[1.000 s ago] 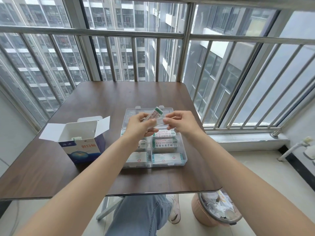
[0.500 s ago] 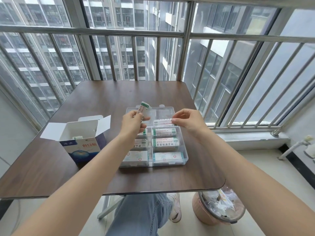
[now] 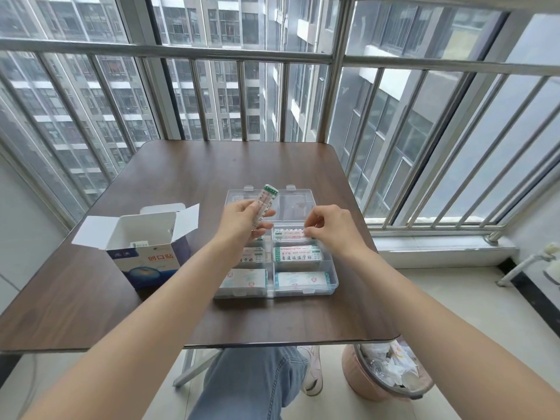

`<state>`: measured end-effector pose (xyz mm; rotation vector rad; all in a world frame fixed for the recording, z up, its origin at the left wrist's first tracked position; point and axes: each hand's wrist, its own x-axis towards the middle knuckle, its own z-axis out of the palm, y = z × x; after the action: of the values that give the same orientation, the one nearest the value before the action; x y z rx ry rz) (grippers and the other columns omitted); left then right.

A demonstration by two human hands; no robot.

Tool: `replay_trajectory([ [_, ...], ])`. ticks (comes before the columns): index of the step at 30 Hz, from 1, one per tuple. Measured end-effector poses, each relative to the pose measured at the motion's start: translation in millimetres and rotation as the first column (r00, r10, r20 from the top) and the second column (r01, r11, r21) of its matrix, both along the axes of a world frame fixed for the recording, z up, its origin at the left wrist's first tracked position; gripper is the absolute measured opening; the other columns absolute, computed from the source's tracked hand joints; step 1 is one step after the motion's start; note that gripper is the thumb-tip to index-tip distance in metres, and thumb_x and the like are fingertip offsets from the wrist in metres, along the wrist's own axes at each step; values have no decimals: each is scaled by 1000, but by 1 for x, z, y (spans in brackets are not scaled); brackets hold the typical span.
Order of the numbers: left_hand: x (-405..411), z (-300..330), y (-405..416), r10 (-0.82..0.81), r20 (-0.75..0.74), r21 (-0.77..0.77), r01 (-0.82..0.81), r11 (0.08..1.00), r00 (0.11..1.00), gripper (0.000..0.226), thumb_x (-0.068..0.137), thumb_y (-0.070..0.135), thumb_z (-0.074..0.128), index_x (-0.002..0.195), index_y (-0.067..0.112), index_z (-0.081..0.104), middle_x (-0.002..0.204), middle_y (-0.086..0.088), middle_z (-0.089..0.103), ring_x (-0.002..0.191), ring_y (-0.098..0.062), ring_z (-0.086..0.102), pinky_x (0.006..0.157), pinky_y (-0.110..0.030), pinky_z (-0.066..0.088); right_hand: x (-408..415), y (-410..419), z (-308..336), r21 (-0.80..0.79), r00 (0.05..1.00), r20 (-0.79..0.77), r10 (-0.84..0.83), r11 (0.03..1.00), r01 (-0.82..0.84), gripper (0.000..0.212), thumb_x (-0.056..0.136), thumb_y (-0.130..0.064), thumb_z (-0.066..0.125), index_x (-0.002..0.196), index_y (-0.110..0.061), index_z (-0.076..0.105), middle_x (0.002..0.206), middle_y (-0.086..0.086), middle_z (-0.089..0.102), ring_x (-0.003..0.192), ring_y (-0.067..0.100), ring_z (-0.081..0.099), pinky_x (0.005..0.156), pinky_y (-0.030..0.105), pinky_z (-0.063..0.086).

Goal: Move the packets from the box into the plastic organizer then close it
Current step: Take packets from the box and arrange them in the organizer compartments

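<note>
Where lettering shows, box [image 3: 148,262] reads 创口贴.

We see a clear plastic organizer [image 3: 303,291] lying open on the table, lid [image 3: 298,204] folded back flat. Its compartments hold white packets [image 3: 298,256] with green edges and print. To its left stands a blue-and-white box [image 3: 148,262], top flaps open. One packet stack [image 3: 264,207] is raised upright above the organizer's far-left compartment.
</note>
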<state>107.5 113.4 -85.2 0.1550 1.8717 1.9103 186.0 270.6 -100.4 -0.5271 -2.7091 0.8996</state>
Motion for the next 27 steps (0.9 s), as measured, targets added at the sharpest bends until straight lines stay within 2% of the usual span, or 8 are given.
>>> replay_trajectory([
  [5,2,-2,0,-26,-44,43,28,999,999,16,96,7,51,108,3,61,92,-5,65,56,-10,68,51,-14,52,1,0,0,41,1000,21,10,999,-11,7,78,-14,74,80,-14,68,86,1,67,76,11,56,69,21,40],
  [12,4,-1,0,-31,-64,61,35,998,997,16,91,4,58,107,2,60,90,-5,66,55,-11,68,51,-13,51,1,2,0,44,999,23,27,999,-28,6,83,-19,70,87,-14,71,89,0,68,79,9,56,70,20,40],
  [14,4,-1,0,-30,-55,66,34,997,998,20,91,4,59,110,1,59,92,-6,66,54,-11,68,50,-12,50,0,1,6,-122,996,-86,-18,992,7,15,88,-25,64,90,-12,71,87,0,69,78,10,61,70,21,44],
  [17,4,-1,1,-48,-68,49,52,997,996,21,90,5,59,111,2,59,92,-6,67,55,-11,68,51,-13,51,0,-4,20,-481,981,-187,-45,875,-51,20,90,-29,61,93,-12,69,82,1,70,64,7,61,58,14,43],
  [19,5,-1,3,-88,-98,15,90,996,991,19,92,9,58,111,4,61,90,-4,67,56,-9,68,53,-13,52,-2,-8,21,-529,982,-186,-15,844,-87,10,87,-18,66,94,-12,67,77,1,70,58,7,60,51,14,43],
  [21,7,-1,4,-113,-127,-19,112,994,985,18,95,11,53,109,5,62,86,-2,66,54,-7,66,54,-13,52,-3,-9,20,-529,982,-185,-30,845,-73,12,85,-9,67,96,-11,66,73,2,68,57,8,60,51,15,43],
  [24,4,-3,3,-64,-126,-29,61,998,990,18,97,11,50,108,3,62,82,0,64,50,-3,63,53,-13,51,-3,-8,18,-537,980,-178,-94,843,-16,19,85,-5,66,101,-13,66,70,2,66,56,8,58,53,16,45],
  [27,-1,-4,0,9,-118,-40,-14,999,993,18,97,12,50,108,4,61,81,1,63,45,0,57,50,-12,48,0,-1,13,-521,979,-142,-144,852,50,13,84,-2,65,93,-12,66,71,5,65,57,11,57,58,19,47],
])
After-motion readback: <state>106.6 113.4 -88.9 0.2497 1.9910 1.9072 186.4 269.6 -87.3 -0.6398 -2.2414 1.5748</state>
